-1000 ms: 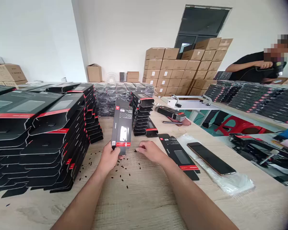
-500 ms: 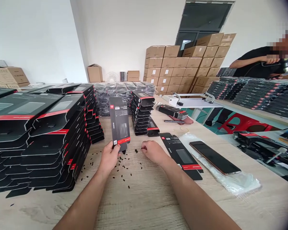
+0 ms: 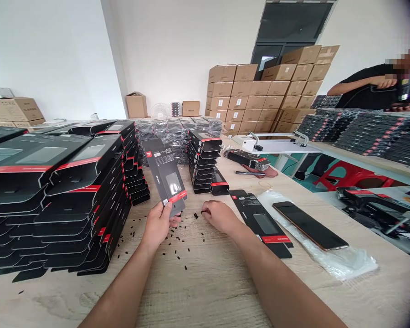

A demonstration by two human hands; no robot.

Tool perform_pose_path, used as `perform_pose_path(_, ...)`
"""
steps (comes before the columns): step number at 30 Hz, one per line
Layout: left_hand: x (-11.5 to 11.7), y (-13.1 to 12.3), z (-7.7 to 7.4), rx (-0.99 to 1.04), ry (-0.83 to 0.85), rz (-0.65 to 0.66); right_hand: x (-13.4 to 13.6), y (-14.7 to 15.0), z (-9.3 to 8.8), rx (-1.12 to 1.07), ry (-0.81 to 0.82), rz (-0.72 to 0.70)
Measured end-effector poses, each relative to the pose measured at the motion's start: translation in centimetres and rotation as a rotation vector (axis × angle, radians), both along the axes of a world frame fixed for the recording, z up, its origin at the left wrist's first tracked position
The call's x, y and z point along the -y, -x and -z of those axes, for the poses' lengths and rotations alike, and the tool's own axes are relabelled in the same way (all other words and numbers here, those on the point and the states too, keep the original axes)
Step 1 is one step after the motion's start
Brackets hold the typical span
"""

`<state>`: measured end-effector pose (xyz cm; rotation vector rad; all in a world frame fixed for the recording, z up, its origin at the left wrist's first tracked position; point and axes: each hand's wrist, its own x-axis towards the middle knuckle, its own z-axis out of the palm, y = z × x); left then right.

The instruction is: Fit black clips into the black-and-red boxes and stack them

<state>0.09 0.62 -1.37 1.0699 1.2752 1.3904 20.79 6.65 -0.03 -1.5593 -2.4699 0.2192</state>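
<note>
My left hand (image 3: 159, 222) grips the lower end of a flattened black box (image 3: 166, 175) with a red band and a clear window. The box is tilted, its top leaning left. My right hand (image 3: 220, 216) is low over the table, thumb and fingers pinched together; whatever they hold is too small to make out. Just left of those fingertips lies a small black piece (image 3: 196, 216). More tiny black bits (image 3: 177, 258) are scattered on the wood below my left hand. Another flattened black box (image 3: 259, 222) lies beside my right wrist.
Tall stacks of black boxes (image 3: 85, 200) crowd the left side. A shorter box stack (image 3: 205, 159) stands ahead. To the right, a phone (image 3: 309, 225) rests on clear plastic bags (image 3: 348, 264), with a pen (image 3: 250, 173) farther back. A co-worker (image 3: 365, 89) stands at another table, holding a tool.
The box in my left hand has tipped to the left and its face has turned more toward me. My right hand stays pinched in nearly the same place.
</note>
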Motion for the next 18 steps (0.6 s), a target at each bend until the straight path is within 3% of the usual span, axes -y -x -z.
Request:
perform_pose_path(3,0.1,-0.1,0.0,-0.031,0.002,0.005,0.3,0.6,-0.2,-0.013,-0.026,0.017)
perform_pose_path(10,0.0,-1.0,0.6,-0.058,-0.102,0.034,2.5,4.1,-0.3,-0.450,-0.077,-0.166)
perform_pose_path(14,0.4,-1.6,0.5,-0.022,-0.135,0.090,3.1,5.1,-0.5,-0.467,-0.105,-0.187)
perform_pose_path(18,0.9,-2.3,0.1,-0.115,-0.169,0.089,3.2,5.3,-1.2,-0.363,-0.169,-0.156)
